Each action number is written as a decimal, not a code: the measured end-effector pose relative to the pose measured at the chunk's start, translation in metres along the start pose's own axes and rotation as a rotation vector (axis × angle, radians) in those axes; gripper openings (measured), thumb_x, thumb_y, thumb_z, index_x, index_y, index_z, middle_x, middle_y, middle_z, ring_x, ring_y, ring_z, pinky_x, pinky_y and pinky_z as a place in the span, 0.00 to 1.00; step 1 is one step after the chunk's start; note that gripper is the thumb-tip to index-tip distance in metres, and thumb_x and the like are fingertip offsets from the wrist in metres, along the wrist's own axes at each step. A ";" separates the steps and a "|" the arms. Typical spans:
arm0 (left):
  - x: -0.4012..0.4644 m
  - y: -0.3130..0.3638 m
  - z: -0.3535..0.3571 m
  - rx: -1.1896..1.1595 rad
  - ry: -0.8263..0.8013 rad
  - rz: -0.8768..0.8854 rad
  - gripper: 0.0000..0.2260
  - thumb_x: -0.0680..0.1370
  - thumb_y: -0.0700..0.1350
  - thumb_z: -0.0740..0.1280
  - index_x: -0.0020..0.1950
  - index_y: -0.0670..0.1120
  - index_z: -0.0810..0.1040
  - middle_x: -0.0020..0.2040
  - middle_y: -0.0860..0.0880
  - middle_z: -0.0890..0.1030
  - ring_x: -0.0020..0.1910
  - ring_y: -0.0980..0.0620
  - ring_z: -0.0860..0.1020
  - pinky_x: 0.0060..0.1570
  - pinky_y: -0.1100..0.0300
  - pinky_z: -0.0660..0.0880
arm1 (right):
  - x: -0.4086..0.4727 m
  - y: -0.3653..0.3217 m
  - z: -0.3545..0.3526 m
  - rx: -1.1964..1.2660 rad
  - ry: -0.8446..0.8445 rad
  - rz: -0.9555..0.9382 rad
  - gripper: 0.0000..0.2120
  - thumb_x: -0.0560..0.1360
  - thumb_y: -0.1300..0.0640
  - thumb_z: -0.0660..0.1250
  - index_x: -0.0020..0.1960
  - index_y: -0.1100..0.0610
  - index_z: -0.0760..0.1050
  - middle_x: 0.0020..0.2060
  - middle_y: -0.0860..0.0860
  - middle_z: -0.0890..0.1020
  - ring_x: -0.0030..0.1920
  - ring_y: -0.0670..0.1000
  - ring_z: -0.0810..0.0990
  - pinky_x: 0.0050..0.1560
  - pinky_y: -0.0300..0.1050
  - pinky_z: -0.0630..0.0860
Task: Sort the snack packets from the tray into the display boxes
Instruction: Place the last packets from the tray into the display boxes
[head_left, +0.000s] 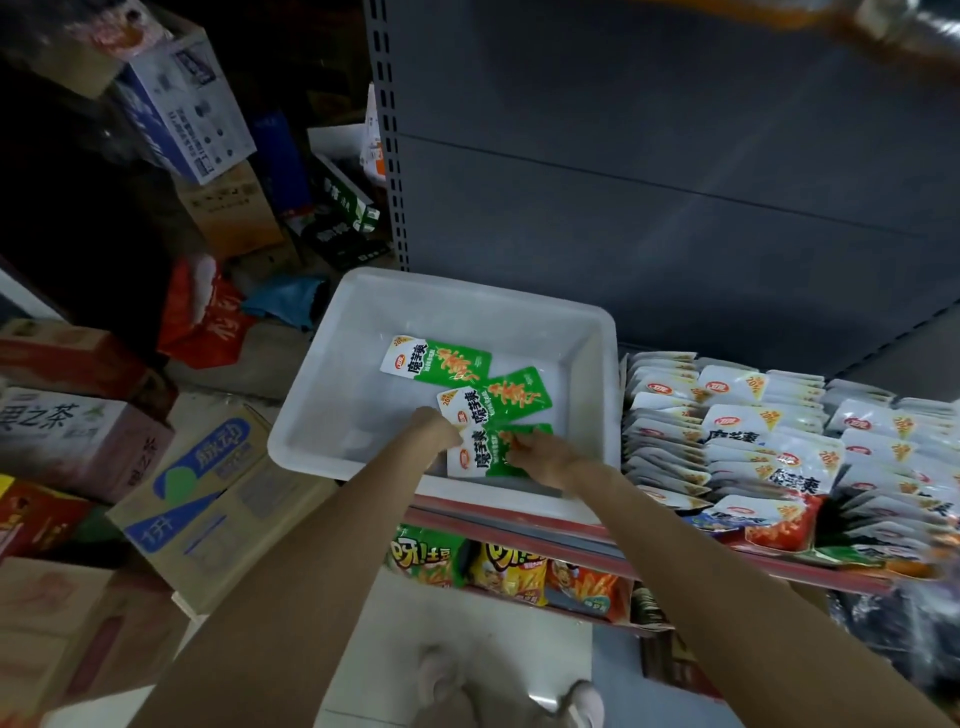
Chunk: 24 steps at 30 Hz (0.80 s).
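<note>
While both arms reach down into the white tray, the left hand and the right hand meet at the nearest green and white snack packet. This packet lies at the near edge of the tray, close to the near right corner. The left hand touches its left end, and its fingers look curled on the packet's edge. The right hand lies on the green end, with its fingers bent down on the packet. I cannot tell for sure if either grip is pinching the packet or just pressing on it.

Two more packets of the same kind lie in the tray. The middle packet is just behind the near one, touching or partly over it, and it is tilted. The far packet lies near the middle of the tray, a bit apart from the tray walls.

The tray sits at the left end of a shelf with a red front edge. Just to the right of the tray, rows of white packets stand packed close on the same shelf. Bags of chips show on the shelf below. Cardboard boxes are piled on the floor to the left.
</note>
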<state>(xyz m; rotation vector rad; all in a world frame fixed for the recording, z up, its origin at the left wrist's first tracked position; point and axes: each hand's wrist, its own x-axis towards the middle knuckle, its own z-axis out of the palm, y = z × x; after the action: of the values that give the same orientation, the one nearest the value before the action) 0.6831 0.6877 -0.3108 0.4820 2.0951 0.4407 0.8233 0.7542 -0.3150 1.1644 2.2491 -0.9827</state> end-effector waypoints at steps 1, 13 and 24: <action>-0.003 0.001 -0.003 -0.001 0.043 0.067 0.16 0.78 0.42 0.66 0.63 0.36 0.73 0.60 0.40 0.77 0.55 0.44 0.76 0.46 0.58 0.69 | -0.002 0.000 -0.002 0.042 0.031 -0.024 0.17 0.82 0.52 0.53 0.66 0.60 0.69 0.57 0.59 0.77 0.55 0.56 0.76 0.56 0.46 0.72; -0.101 0.064 -0.022 -0.088 0.307 0.864 0.04 0.77 0.49 0.64 0.43 0.51 0.73 0.37 0.48 0.80 0.41 0.45 0.79 0.41 0.56 0.71 | -0.077 -0.005 -0.075 0.267 0.684 -0.477 0.10 0.76 0.61 0.65 0.58 0.59 0.75 0.48 0.53 0.81 0.45 0.48 0.76 0.44 0.38 0.67; -0.157 0.174 0.073 -0.302 0.240 1.053 0.09 0.76 0.44 0.68 0.55 0.49 0.73 0.41 0.50 0.81 0.36 0.59 0.79 0.40 0.62 0.74 | -0.166 0.110 -0.147 0.789 0.971 -0.463 0.04 0.75 0.64 0.67 0.44 0.56 0.76 0.36 0.52 0.81 0.31 0.57 0.79 0.31 0.57 0.79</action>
<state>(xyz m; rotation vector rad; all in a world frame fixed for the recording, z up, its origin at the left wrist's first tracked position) 0.8544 0.7686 -0.1540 1.3890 1.7854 1.4402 1.0003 0.8203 -0.1551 1.7453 3.0799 -1.9170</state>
